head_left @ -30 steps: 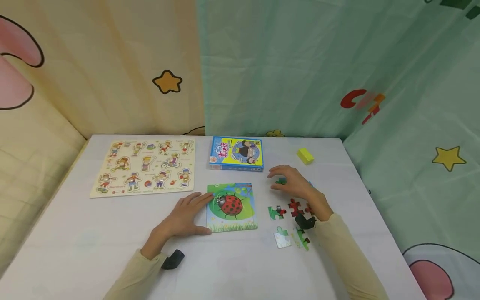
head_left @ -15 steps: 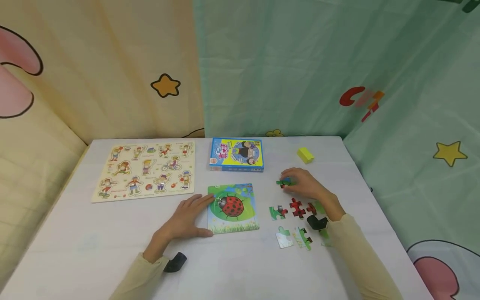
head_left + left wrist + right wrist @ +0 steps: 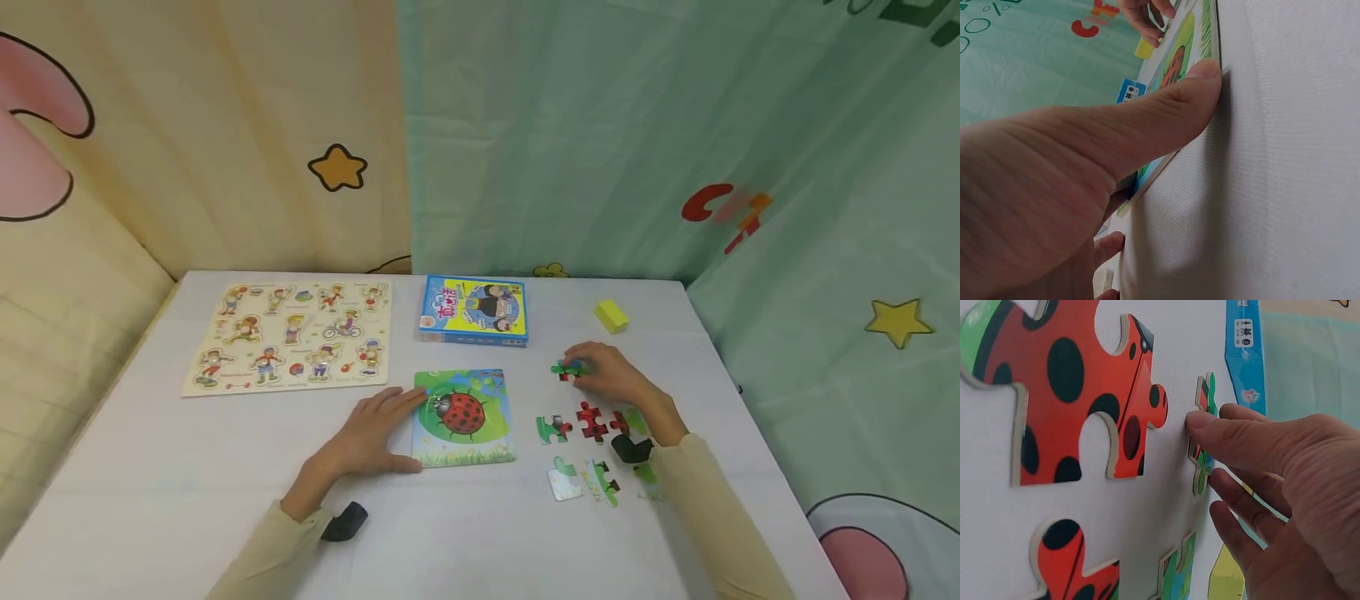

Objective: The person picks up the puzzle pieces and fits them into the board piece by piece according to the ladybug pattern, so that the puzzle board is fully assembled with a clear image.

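White gap (image 3: 527, 400) between, left hand (image 3: 371, 436) touching board (image 3: 463, 417) edge, right (image 3: 611, 372) pinching puzzle piece (image 3: 566, 368)

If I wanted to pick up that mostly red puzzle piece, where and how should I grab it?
Probably from straight above, pinching the near and far edges of the red piece. It lies flat on the table and is thin, so its edges offer the likeliest hold; neighbouring pieces sit close on its left and right.

The ladybird card (image 3: 464, 417) shows black-spotted red on green and blue.
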Demonstrator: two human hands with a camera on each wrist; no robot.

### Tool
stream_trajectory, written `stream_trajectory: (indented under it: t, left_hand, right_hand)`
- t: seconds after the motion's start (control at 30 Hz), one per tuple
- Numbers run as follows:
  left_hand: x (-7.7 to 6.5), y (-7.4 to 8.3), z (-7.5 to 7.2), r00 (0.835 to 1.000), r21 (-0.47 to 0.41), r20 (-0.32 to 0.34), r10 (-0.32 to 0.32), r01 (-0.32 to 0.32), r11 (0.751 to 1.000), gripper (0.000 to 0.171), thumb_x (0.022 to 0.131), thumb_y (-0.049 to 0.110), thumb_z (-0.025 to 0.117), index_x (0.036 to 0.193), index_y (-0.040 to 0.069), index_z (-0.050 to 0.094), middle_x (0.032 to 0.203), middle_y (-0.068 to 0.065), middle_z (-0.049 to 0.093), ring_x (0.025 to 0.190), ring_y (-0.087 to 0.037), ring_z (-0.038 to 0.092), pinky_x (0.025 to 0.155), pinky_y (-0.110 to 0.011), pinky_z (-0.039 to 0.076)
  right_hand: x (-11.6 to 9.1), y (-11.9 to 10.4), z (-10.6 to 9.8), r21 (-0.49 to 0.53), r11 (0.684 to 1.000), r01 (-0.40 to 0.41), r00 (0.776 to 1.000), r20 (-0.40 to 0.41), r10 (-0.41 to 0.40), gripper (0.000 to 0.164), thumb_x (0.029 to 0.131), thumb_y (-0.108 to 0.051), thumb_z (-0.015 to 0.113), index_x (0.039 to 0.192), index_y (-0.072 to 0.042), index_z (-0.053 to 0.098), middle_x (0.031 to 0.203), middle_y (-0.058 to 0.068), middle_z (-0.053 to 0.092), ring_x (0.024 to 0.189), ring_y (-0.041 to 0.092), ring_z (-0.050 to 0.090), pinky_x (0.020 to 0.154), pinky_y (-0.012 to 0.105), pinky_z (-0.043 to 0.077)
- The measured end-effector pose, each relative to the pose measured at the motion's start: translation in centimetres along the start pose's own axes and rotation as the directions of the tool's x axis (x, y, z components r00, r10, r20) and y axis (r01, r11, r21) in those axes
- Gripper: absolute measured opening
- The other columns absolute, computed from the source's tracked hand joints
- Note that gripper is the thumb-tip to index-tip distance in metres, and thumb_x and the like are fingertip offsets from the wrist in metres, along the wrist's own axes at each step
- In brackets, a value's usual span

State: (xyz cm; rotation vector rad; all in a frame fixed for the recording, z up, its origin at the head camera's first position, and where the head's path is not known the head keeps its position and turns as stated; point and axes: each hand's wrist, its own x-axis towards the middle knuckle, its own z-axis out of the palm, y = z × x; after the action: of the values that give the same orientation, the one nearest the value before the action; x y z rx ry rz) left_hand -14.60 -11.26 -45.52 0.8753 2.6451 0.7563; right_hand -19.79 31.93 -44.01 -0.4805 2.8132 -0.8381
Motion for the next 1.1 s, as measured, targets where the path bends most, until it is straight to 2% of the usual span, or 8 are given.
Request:
stream_trajectory:
  t: [0.17, 0.33, 0.43, 0.6, 0.83, 1.1]
  left_hand:
    - [-0.1, -0.4, 0.1, 1.000, -0.009, -0.017, -0.001, 0.001, 1.000, 0.097, 0.074, 0.040, 0.087, 0.153, 0.010, 0.040, 0.161, -0.008, 0.037, 0.148, -0.042, 0.026, 0.116, -0.061, 0.029]
    - [0.0, -0.4, 0.1, 1.000, -0.016, -0.007, 0.017, -0.018, 1.000, 0.096, 0.075, 0.041, 0.086, 0.154, 0.010, 0.040, 0.161, -0.008, 0.036, 0.148, -0.042, 0.025, 0.116, -0.061, 0.028]
    - [0.1, -0.2, 0.0, 1.000, -0.019, -0.009, 0.014, -0.014, 1.000, 0.096, 0.075, 0.041, 0.086, 0.153, 0.010, 0.040, 0.161, -0.009, 0.036, 0.148, -0.042, 0.025, 0.116, -0.061, 0.028]
    - [-0.1, -0.1, 0.1, 1.000, -0.026, -0.013, -0.001, 0.001, 1.000, 0.096, 0.075, 0.039, 0.087, 0.154, 0.010, 0.040, 0.161, -0.009, 0.036, 0.148, -0.042, 0.025, 0.117, -0.062, 0.027]
    - [-0.1, -0.3, 0.2, 1.000, -0.019, -0.020, 0.005, -0.006, 1.000, 0.097, 0.074, 0.040, 0.087, 0.154, 0.010, 0.040, 0.161, -0.009, 0.036, 0.148, -0.043, 0.025, 0.117, -0.062, 0.027]
    - [0.0, -0.4, 0.3, 1.000, -0.008, -0.019, 0.014, -0.014, 1.000, 0.097, 0.074, 0.041, 0.087, 0.154, 0.010, 0.040, 0.161, -0.009, 0.036, 0.148, -0.042, 0.025, 0.116, -0.063, 0.027]
  right_hand:
    - [0.1, 0.2, 0.2, -0.007, 1.000, 0.019, 1.000, -0.015, -0.019, 0.028, 0.089, -0.004, 0.073, 0.117, -0.006, 0.069, 0.130, 0.016, 0.064, 0.129, 0.038, 0.054, 0.113, 0.057, 0.039]
    - [-0.1, 0.1, 0.2, -0.035, 0.998, -0.047, 0.999, -0.019, 0.046, 0.028, 0.089, -0.007, 0.074, 0.117, -0.006, 0.070, 0.129, 0.015, 0.066, 0.128, 0.036, 0.055, 0.113, 0.056, 0.041]
    - [0.0, 0.0, 0.2, -0.030, 0.998, -0.057, 0.998, -0.014, 0.057, 0.029, 0.090, -0.009, 0.074, 0.118, -0.008, 0.070, 0.129, 0.014, 0.066, 0.129, 0.035, 0.055, 0.113, 0.055, 0.040]
    - [0.3, -0.2, 0.3, -0.037, 0.999, -0.040, 0.999, -0.007, 0.040, 0.029, 0.090, -0.012, 0.075, 0.118, -0.009, 0.070, 0.128, 0.011, 0.066, 0.127, 0.033, 0.055, 0.113, 0.054, 0.041]
    - [0.6, -1.1, 0.5, -0.037, 0.999, 0.024, 1.000, -0.015, -0.025, 0.027, 0.089, -0.012, 0.075, 0.116, -0.009, 0.070, 0.125, 0.010, 0.067, 0.124, 0.031, 0.058, 0.109, 0.052, 0.045]
    - [1.2, -1.9, 1.2, -0.032, 0.998, 0.049, 0.999, -0.016, -0.050, 0.026, 0.089, -0.014, 0.076, 0.114, -0.010, 0.071, 0.123, 0.008, 0.067, 0.120, 0.028, 0.060, 0.108, 0.050, 0.047]
